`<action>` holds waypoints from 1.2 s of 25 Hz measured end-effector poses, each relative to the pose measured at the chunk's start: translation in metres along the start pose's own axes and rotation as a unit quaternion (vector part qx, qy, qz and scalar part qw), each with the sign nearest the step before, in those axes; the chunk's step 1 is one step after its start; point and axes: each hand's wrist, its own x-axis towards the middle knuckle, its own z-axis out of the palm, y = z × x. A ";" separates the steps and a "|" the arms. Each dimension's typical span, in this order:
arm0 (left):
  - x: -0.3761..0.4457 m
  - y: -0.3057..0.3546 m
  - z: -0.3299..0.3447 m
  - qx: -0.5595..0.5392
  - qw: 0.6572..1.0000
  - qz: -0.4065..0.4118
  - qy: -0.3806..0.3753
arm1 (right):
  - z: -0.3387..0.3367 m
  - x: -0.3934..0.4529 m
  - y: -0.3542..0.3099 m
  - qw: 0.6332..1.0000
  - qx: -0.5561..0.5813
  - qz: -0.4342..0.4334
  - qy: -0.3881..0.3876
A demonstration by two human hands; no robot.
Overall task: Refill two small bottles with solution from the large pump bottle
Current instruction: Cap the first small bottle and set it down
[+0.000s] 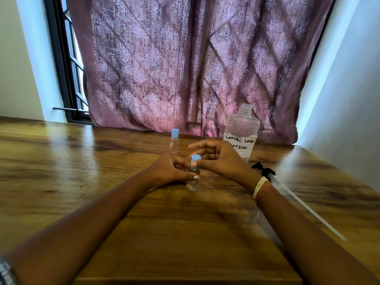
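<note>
A small clear bottle (192,184) stands on the wooden table (61,161) at centre, with my left hand (170,169) wrapped around its body. My right hand (220,157) pinches its blue cap (195,158) between thumb and fingertips. A second small bottle (174,140) with a blue cap stands upright just behind, untouched. The large clear bottle (242,128), labelled "contact lens solution", stands open-necked at the back right. Its black pump head (264,170) with its long white tube lies on the table to the right.
A purple patterned curtain (185,58) hangs right behind the table's far edge. A dark window frame (65,68) shows at the left. White walls close in on both sides. The pump tube (308,210) stretches diagonally across the right part of the table.
</note>
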 end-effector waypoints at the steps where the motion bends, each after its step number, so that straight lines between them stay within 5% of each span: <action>1: 0.000 0.000 0.000 -0.001 1.000 0.003 -0.006 | 0.003 0.001 0.002 0.999 -0.023 0.006 0.022; 7: 0.002 -0.004 0.000 -0.014 1.000 0.004 -0.004 | -0.005 0.001 0.001 0.994 0.072 0.011 -0.080; 12: 0.003 -0.005 0.001 -0.005 1.000 0.001 -0.010 | 0.004 0.002 0.005 1.000 -0.003 0.013 0.020; 17: 0.002 -0.004 0.002 -0.010 1.000 -0.020 0.003 | -0.006 0.001 0.002 0.993 0.082 0.007 -0.085; 26: 0.006 -0.007 0.007 -0.031 0.999 -0.015 0.025 | 0.004 0.000 0.001 0.997 0.005 0.007 0.079; 30: 0.005 -0.006 0.008 -0.038 0.999 -0.011 0.027 | 0.007 0.001 0.004 0.996 0.003 -0.001 0.088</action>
